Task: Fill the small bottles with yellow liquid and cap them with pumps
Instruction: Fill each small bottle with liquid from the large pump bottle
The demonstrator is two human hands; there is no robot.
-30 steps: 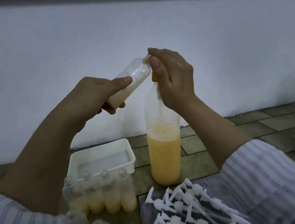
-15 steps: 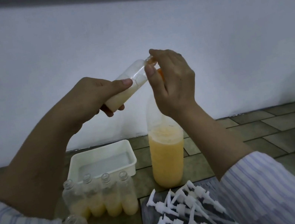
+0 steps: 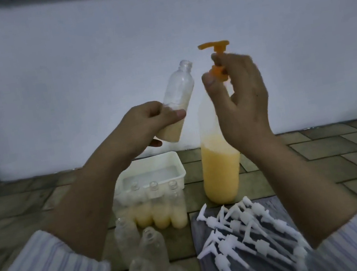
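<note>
My left hand point(image 3: 147, 126) grips a small clear bottle point(image 3: 179, 92), tilted to the right, uncapped, with yellow liquid in its lower part. Its mouth is apart from the orange pump point(image 3: 214, 45) on the tall bottle of yellow liquid point(image 3: 222, 175). My right hand point(image 3: 243, 105) pinches the pump's collar under the raised head. Several part-filled small bottles point(image 3: 160, 214) stand in a row without caps. Empty small bottles point(image 3: 151, 246) stand nearer to me. White pumps point(image 3: 243, 231) lie in a heap on a grey mat point(image 3: 276, 204).
A white plastic tray point(image 3: 179, 166) holding some clear liquid stands behind the row of filled bottles. The floor is brown tile and a white wall rises close behind. A white object shows at the far right edge.
The small bottle came away from the pump spout, down and left, and now stands more upright. My right hand slid off the pump head to the collar, and the orange head has risen.
</note>
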